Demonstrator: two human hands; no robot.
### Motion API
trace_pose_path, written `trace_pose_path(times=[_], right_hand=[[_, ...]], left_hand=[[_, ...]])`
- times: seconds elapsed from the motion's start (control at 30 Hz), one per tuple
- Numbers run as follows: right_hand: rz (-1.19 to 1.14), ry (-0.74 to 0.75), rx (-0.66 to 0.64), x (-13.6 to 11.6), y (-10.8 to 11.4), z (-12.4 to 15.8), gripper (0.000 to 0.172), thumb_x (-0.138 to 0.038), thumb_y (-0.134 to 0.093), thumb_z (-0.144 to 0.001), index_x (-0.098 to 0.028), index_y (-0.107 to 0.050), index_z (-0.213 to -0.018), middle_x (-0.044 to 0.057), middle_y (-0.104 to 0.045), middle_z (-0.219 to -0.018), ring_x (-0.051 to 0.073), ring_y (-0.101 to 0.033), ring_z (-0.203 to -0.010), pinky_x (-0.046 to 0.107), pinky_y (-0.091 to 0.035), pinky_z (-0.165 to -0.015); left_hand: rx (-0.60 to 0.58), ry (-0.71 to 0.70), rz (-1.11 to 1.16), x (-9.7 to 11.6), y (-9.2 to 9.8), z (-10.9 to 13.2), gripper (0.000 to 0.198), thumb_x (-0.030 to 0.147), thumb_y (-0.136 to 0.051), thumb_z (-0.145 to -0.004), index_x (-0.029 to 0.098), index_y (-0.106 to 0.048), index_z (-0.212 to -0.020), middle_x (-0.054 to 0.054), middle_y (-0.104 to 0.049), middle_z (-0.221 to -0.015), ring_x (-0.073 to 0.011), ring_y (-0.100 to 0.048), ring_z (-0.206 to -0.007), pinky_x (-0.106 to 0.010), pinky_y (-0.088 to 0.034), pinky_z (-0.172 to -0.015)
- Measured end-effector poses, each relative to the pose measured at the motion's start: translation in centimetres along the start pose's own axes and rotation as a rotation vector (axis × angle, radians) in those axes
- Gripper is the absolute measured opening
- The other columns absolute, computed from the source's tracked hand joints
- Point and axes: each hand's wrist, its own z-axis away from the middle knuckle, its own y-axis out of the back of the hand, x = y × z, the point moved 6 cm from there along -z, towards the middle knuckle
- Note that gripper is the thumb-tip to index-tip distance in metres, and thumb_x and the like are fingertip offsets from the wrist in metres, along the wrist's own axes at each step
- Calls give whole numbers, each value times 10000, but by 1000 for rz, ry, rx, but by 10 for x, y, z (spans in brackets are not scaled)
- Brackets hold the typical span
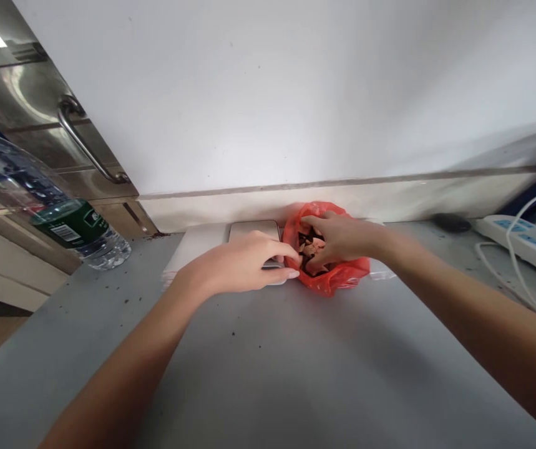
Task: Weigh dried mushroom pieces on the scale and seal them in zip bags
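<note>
A red plastic bag point(352, 272) stands with its mouth open near the wall, holding dry brown and tan chips point(313, 247). My right hand point(336, 237) reaches into the mouth from the right, thumb and fingers spread around the chips. At the bag's left rim, my left hand point(249, 262) has its thumb and index finger curled in and pinching the plastic edge. Beneath that hand lies a flat silver device like a small scale point(253, 228), mostly covered. A stack of white paper point(197, 246) sits to its left.
A clear plastic bottle with a green label point(78, 224) stands on the left of the grey tabletop point(268, 374). On the right are a white power strip point(525, 240) with cables and a dark computer mouse point(452, 222). A white wall point(268, 93) closes the back.
</note>
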Motion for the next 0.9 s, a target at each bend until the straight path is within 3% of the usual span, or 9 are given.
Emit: trace_pose_path(times=[0.17, 0.3, 0.47, 0.63, 0.8, 0.9], right_hand=[[-61, 28, -1, -2, -1, -9, 262, -244, -742, -718, -269, -720, -978, 51, -729, -959, 268, -684, -837, 332, -478, -613], [-85, 25, 0, 2, -2, -10, 330, -166, -736, -706, -285, -736, -1013, 34, -737, -928, 248, -667, -810, 316, -467, -600], [45, 107, 101, 6, 6, -10, 215, -99, -571, -789, -248, -718, -744, 25, -685, -733, 208, -623, -714, 297, -410, -587], [2, 78, 141, 23, 22, -11, 233, -218, -686, -765, -254, -817, -955, 55, -803, -968, 256, -712, -868, 312, -520, -670], [-106, 36, 157, 34, 35, 0, 187, -297, -726, -768, -281, -855, -903, 53, -818, -964, 291, -739, -902, 361, -568, -728], [-220, 85, 173, 30, 43, 9, 208, -348, -733, -784, -282, -857, -938, 42, -824, -963, 285, -745, -899, 357, -576, -749]], left_hand=[[-9, 12, 16, -1, 0, 1, 330, 430, -551, -1017, 317, -755, -1251, -22, -773, -1185, -224, -716, -971, -288, -483, -744], [14, 20, 4, -3, 5, 2, 327, 440, -540, -1026, 323, -764, -1233, -12, -749, -1295, -237, -699, -1108, -284, -494, -811], [18, 20, -3, -6, 9, 4, 328, 424, -536, -1026, 314, -764, -1235, -17, -753, -1298, -237, -715, -1084, -290, -509, -854], [31, 76, 10, -13, 15, 7, 354, 424, -526, -1024, 301, -746, -1273, -27, -758, -1276, -226, -725, -1000, -300, -518, -835], [35, 121, 0, -19, 22, 12, 378, 454, -524, -1014, 312, -738, -1292, -17, -728, -1374, -261, -698, -1165, -306, -521, -882], [36, 165, -11, -28, 29, 16, 413, 471, -520, -1005, 308, -715, -1331, -22, -716, -1405, -265, -684, -1206, -316, -520, -933]])
